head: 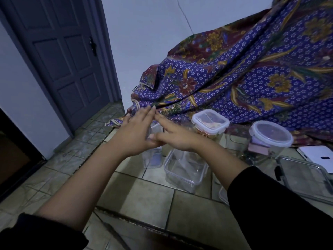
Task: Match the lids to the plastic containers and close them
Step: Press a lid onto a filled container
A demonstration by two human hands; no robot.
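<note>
A tall clear plastic container (152, 159) stands on the tiled counter, its top mostly hidden under both hands. My left hand (134, 131) lies flat over it with straight fingers, and my right hand (173, 135) presses beside it, fingers straight and pointing left. Whether a lid lies under the palms I cannot tell. In front stands an open rectangular clear container (185, 169) with no lid. A square container (210, 123) and a round container (272, 136) each carry a lid. A large clear lid (304, 176) lies flat at the right.
A patterned purple cloth (252, 73) drapes over things behind the containers. A white flat object (317, 156) lies at the far right. The tiled counter edge (137, 222) runs across the front. A dark door (63, 60) stands at the left.
</note>
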